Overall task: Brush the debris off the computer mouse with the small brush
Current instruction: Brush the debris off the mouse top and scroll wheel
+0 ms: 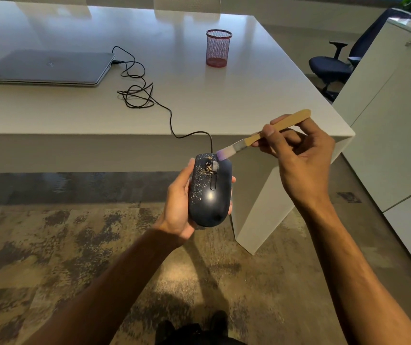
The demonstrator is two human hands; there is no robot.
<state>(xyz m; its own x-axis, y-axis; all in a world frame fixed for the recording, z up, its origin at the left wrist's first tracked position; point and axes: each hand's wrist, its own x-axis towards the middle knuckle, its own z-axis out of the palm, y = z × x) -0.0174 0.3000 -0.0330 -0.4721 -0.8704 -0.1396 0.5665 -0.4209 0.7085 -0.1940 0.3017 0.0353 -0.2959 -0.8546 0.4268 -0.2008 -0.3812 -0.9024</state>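
A dark wired computer mouse (211,197) is held up in front of the white desk, cradled from below and the left by my left hand (178,207). Pale crumbs of debris (203,171) cover its left button and left side. My right hand (299,158) pinches the wooden handle of a small brush (261,136). The brush's pale purple bristles (221,155) touch the mouse's front right edge, beside the scroll wheel. The mouse's black cable (147,95) runs up over the desk edge in loose coils.
On the white desk (249,100) lie a closed grey laptop (47,68) at the left, with the cable plugged in, and a red mesh pen cup (218,48) at the back. A dark office chair (333,63) and white cabinets (396,115) stand to the right. Patterned carpet lies below.
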